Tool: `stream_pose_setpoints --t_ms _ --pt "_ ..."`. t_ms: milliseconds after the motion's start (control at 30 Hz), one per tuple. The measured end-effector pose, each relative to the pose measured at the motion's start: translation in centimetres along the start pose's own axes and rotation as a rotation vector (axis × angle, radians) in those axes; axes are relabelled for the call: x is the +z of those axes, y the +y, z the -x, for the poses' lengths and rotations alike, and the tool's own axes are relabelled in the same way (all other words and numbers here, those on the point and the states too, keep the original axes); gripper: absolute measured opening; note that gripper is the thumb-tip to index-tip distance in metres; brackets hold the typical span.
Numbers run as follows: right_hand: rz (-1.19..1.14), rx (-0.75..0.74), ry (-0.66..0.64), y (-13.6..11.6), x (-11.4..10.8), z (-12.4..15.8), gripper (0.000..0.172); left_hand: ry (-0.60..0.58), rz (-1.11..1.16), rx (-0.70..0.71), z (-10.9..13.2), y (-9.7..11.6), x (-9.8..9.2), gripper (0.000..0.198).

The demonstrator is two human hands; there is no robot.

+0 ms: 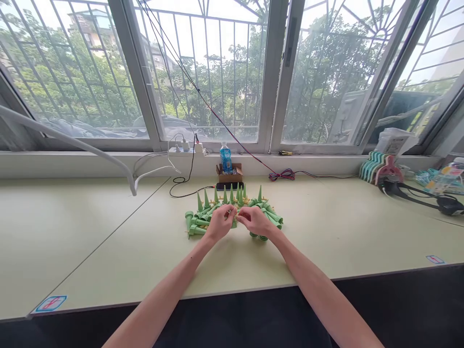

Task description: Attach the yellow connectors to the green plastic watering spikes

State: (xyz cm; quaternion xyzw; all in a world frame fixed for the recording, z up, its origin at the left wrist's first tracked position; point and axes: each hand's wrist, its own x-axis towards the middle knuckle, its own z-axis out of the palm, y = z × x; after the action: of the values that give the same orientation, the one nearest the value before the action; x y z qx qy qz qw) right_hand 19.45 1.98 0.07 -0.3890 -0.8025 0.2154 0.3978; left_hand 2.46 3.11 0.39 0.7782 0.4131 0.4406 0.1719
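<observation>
A heap of green cone-shaped plastic pieces (197, 223) lies on the pale green table (108, 241); several cones stand upright in a row (224, 195) behind it, with small yellow parts among them. My left hand (219, 223) and my right hand (255, 220) meet over the middle of the heap, fingers curled and pinched together around a small green and yellow piece that is mostly hidden between them. More cones lie to the right of my right hand (273, 217).
Behind the heap stand a small cardboard box (229, 176) with a blue-labelled bottle (225, 157) and a dark phone. Cables and a power strip (183, 145) run along the window sill. At the far right are headphones (416, 191), stacked teal items and packages.
</observation>
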Motion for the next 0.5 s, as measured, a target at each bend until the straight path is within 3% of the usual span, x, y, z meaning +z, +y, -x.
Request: stream_pose_setpoints --t_ms 167,500 --pt "0.002 0.018 0.008 -0.16 -0.03 -0.07 0.033 -0.004 0.007 0.000 0.04 -0.14 -0.01 0.027" --pt "-0.021 0.005 -0.016 -0.10 -0.09 0.06 0.017 0.007 -0.001 -0.004 -0.01 -0.28 0.06 0.028"
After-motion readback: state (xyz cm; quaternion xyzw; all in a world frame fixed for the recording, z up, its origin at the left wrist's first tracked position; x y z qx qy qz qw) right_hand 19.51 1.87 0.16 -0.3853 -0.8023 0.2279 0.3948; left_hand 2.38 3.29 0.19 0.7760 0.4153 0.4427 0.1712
